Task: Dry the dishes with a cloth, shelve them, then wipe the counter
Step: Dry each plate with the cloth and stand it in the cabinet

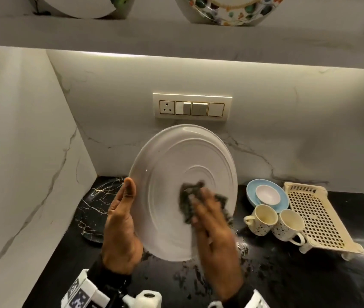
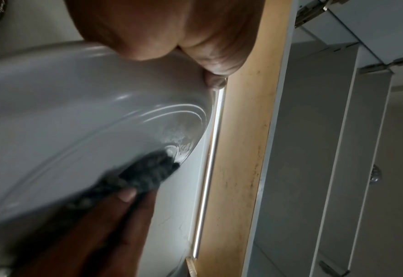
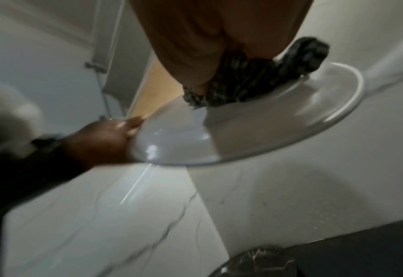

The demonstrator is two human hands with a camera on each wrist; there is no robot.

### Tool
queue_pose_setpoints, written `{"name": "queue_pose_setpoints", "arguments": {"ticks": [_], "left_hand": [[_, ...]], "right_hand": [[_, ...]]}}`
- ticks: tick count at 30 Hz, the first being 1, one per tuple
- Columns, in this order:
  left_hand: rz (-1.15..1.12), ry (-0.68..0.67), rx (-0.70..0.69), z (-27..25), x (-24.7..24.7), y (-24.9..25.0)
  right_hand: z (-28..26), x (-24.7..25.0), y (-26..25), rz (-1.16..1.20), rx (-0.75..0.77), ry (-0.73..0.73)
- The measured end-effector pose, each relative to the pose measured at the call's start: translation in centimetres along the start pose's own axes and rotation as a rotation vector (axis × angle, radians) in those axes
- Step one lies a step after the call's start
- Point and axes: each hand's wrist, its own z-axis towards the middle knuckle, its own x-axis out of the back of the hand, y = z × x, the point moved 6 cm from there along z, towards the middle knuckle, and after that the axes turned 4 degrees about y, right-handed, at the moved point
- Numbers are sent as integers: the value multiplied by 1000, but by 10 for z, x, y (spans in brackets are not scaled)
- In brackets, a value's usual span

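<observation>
1. We held our left hand (image 1: 121, 227) up at the left, palm turned right, thumb pointing up and away, fingers curled behind.
2. We laid our right hand (image 1: 215, 232) flat, fingers (image 1: 201, 205) straight and spread, pointing away, blurred.
3. Both our wrists sat near, banded, forearms angling inward.

White plate (image 1: 172, 165), dark checked cloth (image 1: 187, 196)
</observation>
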Motion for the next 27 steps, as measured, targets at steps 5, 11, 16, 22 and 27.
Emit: {"name": "queue_pose_setpoints", "arguments": {"ticks": [5, 11, 16, 22, 27], "left_hand": [[-59, 59, 81, 8, 11, 2], [31, 53, 11, 1, 23, 20], [135, -61, -44, -15, 9, 20], [300, -156, -163, -31, -21, 9], [271, -112, -215, -23, -27, 14]], "right_hand": [[-50, -22, -31, -272, 430, -253], [-34, 28, 36, 43, -179, -8], [17, 47, 61, 88, -408, 160], [76, 33, 19, 122, -208, 176], [64, -15, -43, 154, 64, -33]]}}
